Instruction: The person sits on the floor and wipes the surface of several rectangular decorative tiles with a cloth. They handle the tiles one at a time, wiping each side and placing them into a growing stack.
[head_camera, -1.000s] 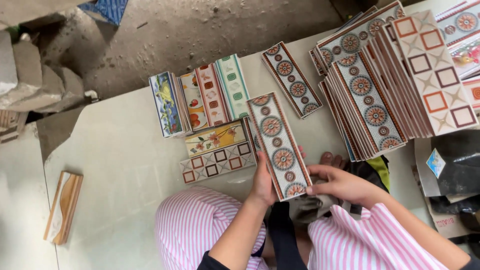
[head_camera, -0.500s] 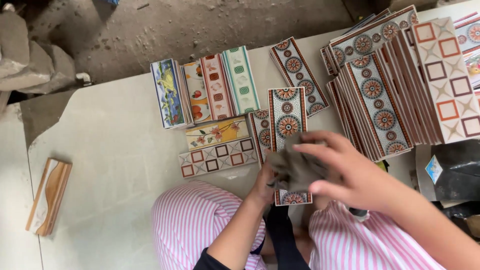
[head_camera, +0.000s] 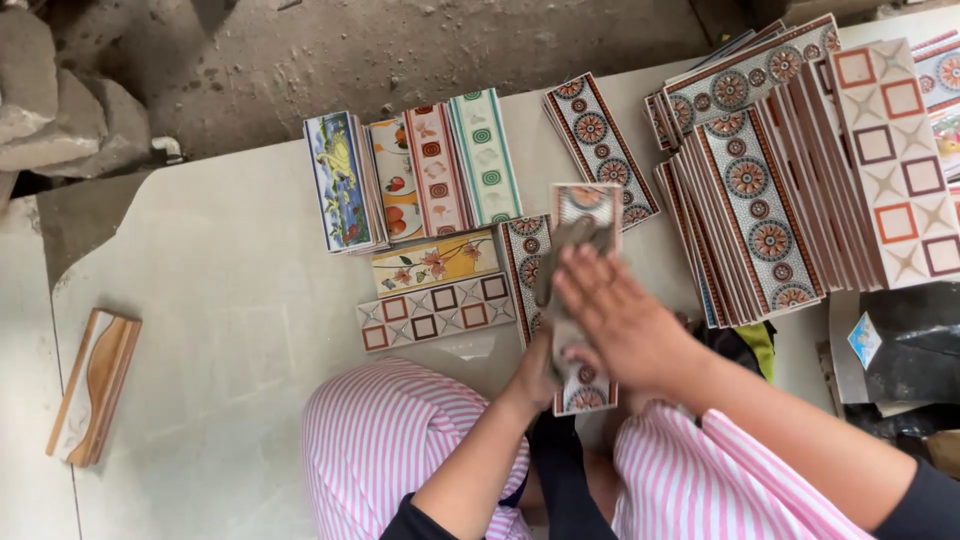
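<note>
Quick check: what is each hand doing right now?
Left hand: holding the long patterned tile from below.
Right hand: pressing a grey cloth on that tile; grip unclear.

A long border tile (head_camera: 585, 300) lies over the person's lap, its far end reaching the worktop (head_camera: 230, 300). The right hand (head_camera: 620, 325) rests on it with a cloth (head_camera: 570, 250); the left hand (head_camera: 535, 375) holds its left edge. Left of it lie two tiles side by side (head_camera: 435, 290). Behind those stands a row of tiles (head_camera: 415, 180). Right of the tile are large stacks (head_camera: 800, 170). A moulding piece (head_camera: 95, 400) lies far left.
</note>
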